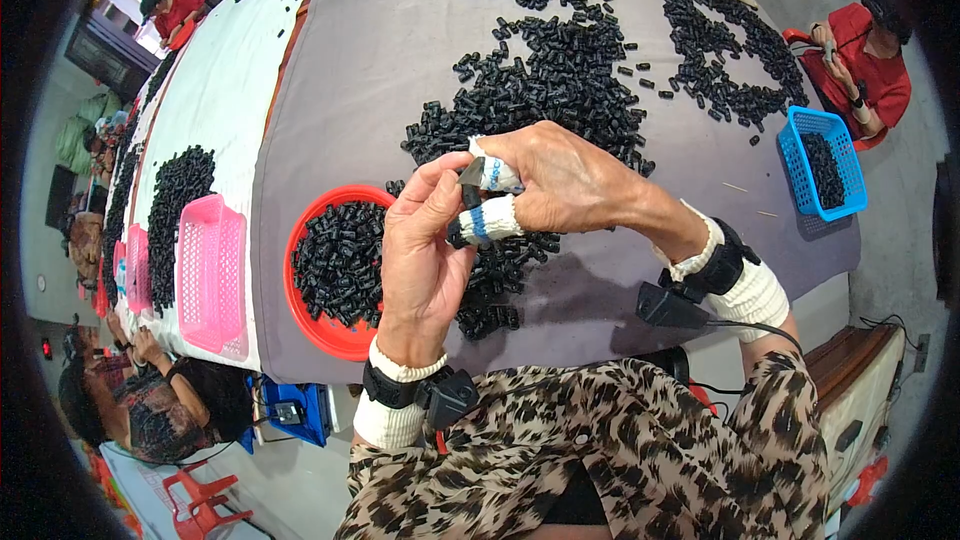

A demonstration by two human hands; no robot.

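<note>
Over the table, my left hand [425,250] and my right hand [570,180] meet fingertip to fingertip. Both are closed on a small black piece [470,192], mostly covered by the fingers. Its upper end shows a dark grey, wedge-shaped tip; whether this is a separate part I cannot tell. White wraps [492,220] cover my right thumb and forefinger. Behind and below the hands lies a big heap of short black cylindrical pieces [550,70]. Left of my left hand, a round red basin [297,285] is filled with similar black pieces.
A pink basket [212,270] stands left on a white cloth, beside another black heap [180,180]. At the right edge a blue basket [852,185] holds black pieces. People in red [870,80] and dark clothing [170,410] sit around the table. Two thin sticks [735,186] lie right.
</note>
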